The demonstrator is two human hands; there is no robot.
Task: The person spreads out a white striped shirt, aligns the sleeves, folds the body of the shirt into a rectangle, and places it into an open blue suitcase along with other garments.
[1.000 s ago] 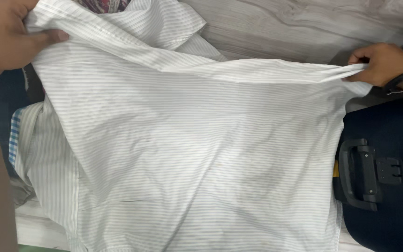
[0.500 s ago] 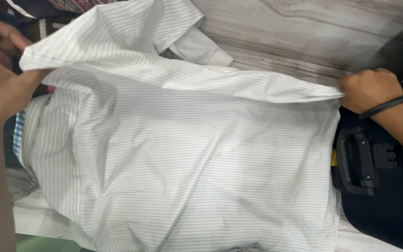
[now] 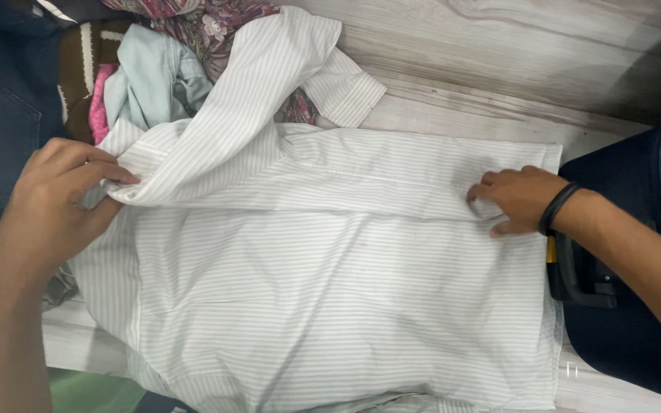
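Head view: a white pinstriped shirt (image 3: 330,291) lies spread on a pale wooden floor (image 3: 514,69), one long edge folded over toward the middle; the sleeve (image 3: 269,84) remains loose, so the folding looks partly done. The left hand (image 3: 59,199) pinches the fold's left end; the right hand (image 3: 518,199) presses flat on the fold's other end. A dark suitcase (image 3: 621,321) sits at right, contents hidden. Mixed clothes (image 3: 154,69) lie heaped behind.

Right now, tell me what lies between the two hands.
In the head view, only the white striped shirt spans the stretch: its folded-over edge runs from the left hand, which pinches it, to the right hand, which presses it flat.
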